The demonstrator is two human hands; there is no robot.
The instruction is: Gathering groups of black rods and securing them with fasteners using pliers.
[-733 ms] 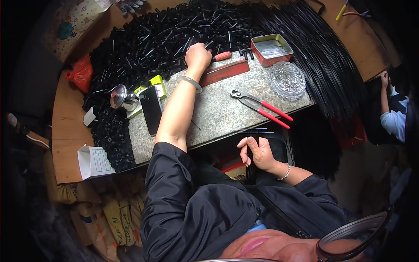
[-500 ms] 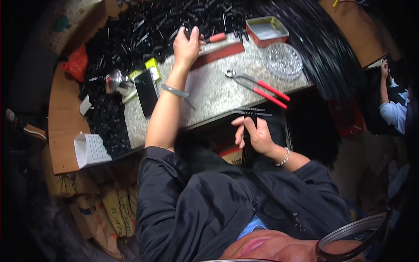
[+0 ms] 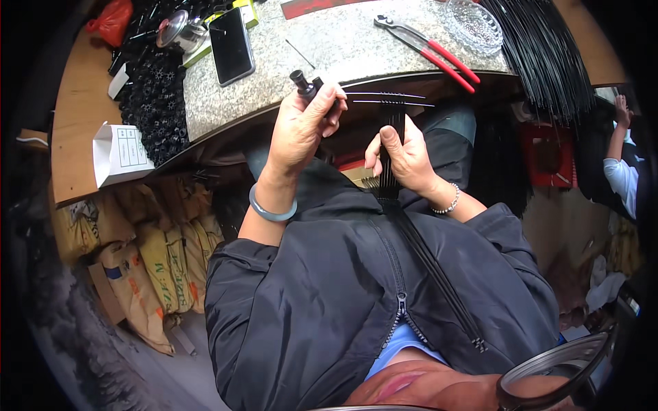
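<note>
My left hand (image 3: 301, 130) is closed around several small black cylindrical plastic parts (image 3: 300, 80), just off the table's front edge. Its fingers partly hide them. To its right, my right hand (image 3: 410, 159) grips a bundle of thin black rods (image 3: 392, 118), thumb across the front. The rods run down over my dark jacket, their tips fanned near its lower right. Across the bundle's upper end lie thin silvery rods (image 3: 404, 103), whose left ends reach close to my left fingers. A thin dark pin (image 3: 299, 53) lies on the table beyond my left hand.
On the stone-topped table (image 3: 274, 89) are red-handled pliers (image 3: 432, 51), a phone (image 3: 232, 46), a clear glass dish (image 3: 476, 26) and piled black parts (image 3: 154, 96). An open white box (image 3: 123, 156) sits left. Long black rods (image 3: 545, 61) hang right, near another person (image 3: 620, 178). Sacks (image 3: 137, 288) stand below.
My left hand has come back from the pile of black parts toward my right hand, now with black parts in it. The whole view has tilted down toward my body.
</note>
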